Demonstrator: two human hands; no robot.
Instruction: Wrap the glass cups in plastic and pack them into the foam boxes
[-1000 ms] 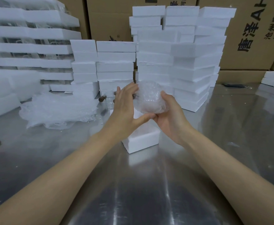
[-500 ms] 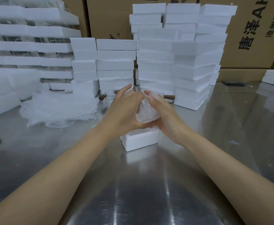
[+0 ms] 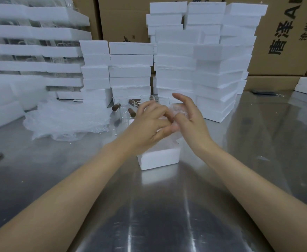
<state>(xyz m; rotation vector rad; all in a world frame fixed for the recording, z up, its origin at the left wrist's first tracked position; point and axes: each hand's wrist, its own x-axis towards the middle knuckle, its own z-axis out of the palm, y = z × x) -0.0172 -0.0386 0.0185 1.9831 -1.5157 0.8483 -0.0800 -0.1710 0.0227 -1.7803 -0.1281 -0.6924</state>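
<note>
Left hand (image 3: 149, 126), fingers curled, pinches wrapped cup (image 3: 179, 109) above foam box (image 3: 160, 159); right hand (image 3: 192, 122) cups it, fingers half-curled, forefinger lifted.

Wrapped cup (image 3: 178, 108) lowered toward foam box (image 3: 160, 159); left hand (image 3: 149, 124) moved over top, hiding most of it.

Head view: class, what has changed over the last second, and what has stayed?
The left hand slid right over the wrapped cup, hiding most of it; the right hand turned, fingers lifting. Both still hold it above the open foam box. Foam stacks unchanged.
</note>
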